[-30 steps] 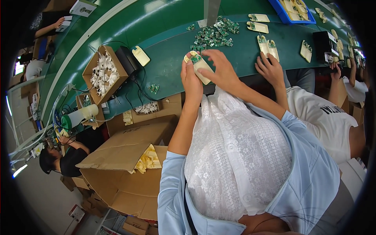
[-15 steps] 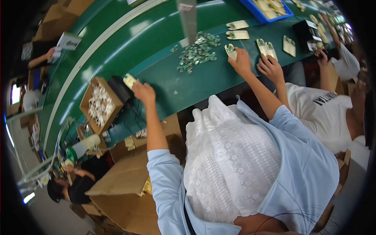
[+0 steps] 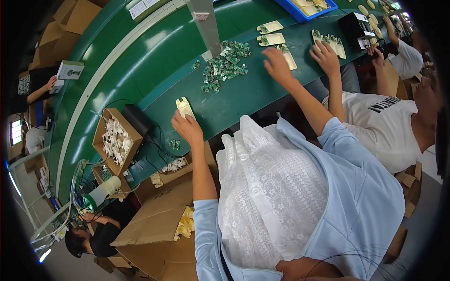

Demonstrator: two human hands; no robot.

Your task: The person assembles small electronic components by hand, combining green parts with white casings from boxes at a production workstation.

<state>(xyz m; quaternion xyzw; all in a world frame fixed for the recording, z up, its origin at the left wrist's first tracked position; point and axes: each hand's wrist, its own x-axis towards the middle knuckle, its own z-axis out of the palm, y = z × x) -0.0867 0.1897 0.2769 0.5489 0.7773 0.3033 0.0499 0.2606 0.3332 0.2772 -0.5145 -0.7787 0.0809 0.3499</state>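
Note:
My left hand point(image 3: 187, 127) reaches to the left part of the green belt point(image 3: 140, 70). Its fingers grip the near end of a cream plastic piece point(image 3: 183, 107), which lies low over the belt's front strip. Farther right, my right hand point(image 3: 276, 63) hovers with fingers apart and nothing in them. It is beside a cream tray point(image 3: 288, 58) carrying a small green part. Two more such cream trays point(image 3: 270, 33) lie just beyond that hand. A heap of small green parts point(image 3: 225, 63) lies on the belt between my hands.
A co-worker's hand point(image 3: 326, 56) rests on cream trays at my right, by a black box point(image 3: 357, 28). A carton of white parts point(image 3: 115, 140) and a black device point(image 3: 138, 119) stand left. A metal post point(image 3: 206, 23) rises from the belt. An open cardboard box point(image 3: 159, 225) sits below.
My hands were together on one cream piece a second ago. The left then carried a piece leftward and down to the belt's front strip. The right swung out to the trays and now hovers beside one.

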